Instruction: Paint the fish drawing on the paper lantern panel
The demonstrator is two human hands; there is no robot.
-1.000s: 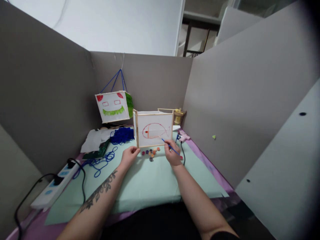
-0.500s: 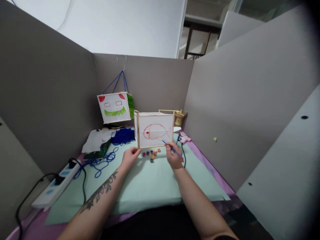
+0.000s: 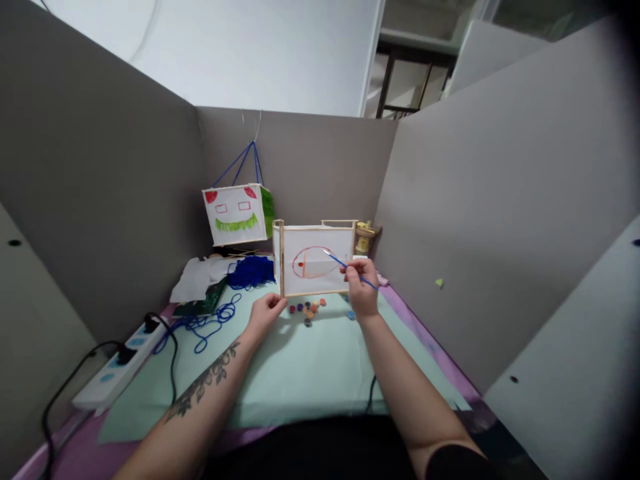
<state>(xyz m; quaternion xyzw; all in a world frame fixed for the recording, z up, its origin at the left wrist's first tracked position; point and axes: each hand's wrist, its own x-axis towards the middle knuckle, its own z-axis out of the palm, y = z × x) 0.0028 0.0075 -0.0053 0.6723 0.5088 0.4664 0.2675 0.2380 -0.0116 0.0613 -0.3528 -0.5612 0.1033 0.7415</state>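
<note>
My right hand (image 3: 363, 288) holds a thin blue paintbrush (image 3: 339, 261), its tip at the upper edge of a painted fish outline. The fish, with a red eye and an orange stripe, is on the front panel of a white paper lantern (image 3: 320, 283) with a wooden stick frame. At the lantern's lower left corner, my left hand (image 3: 267, 312) has its fingers closed on the frame post. Below the lantern lie several small paint pots (image 3: 309, 312) in red, orange and dark colours. A blue pot (image 3: 351, 315) sits by my right wrist.
A finished-looking lantern (image 3: 237, 227) hangs from blue cords at the back left. Beneath it are tangled blue yarn (image 3: 251, 273) and white cloth or paper (image 3: 196, 279). A power strip (image 3: 120, 363) with black cables lies left. Grey partitions (image 3: 300, 157) enclose the table.
My right hand has moved up and right, taking the brush tip from the fish's lower edge to its upper edge. My left hand stays at the lantern's corner. The view has shifted slightly.
</note>
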